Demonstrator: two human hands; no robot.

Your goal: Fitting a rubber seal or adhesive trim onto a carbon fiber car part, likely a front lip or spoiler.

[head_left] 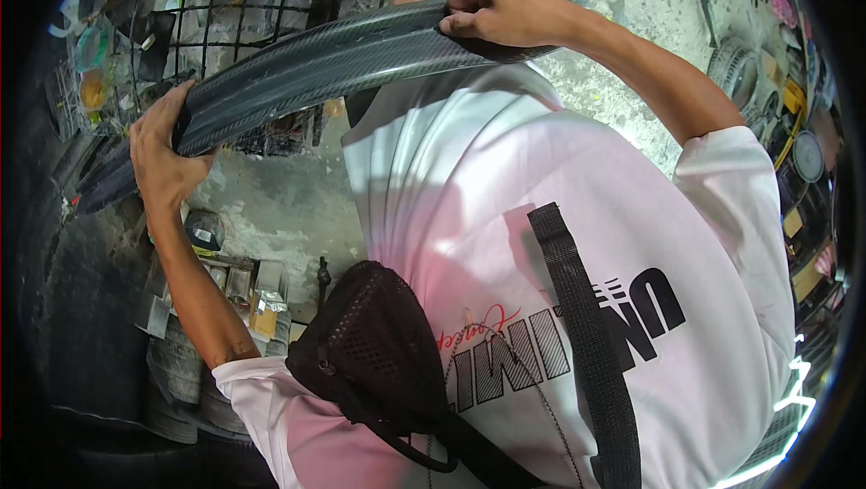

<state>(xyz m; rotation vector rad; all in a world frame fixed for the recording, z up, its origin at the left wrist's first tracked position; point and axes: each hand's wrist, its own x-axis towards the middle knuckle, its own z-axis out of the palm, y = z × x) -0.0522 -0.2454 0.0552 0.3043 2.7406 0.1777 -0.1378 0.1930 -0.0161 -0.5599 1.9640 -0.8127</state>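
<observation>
The right hand (505,11) is closing its grip over the edge of a curved dark panel (334,51) near its right end; the left hand (169,160) is clasping it farther along, fingers and thumb curling around opposite edges. The panel is spanning between both hands, its long axis slanting from lower left to upper right and running on past the left hand. Beyond it, a black wire grid (244,7) is showing.
</observation>
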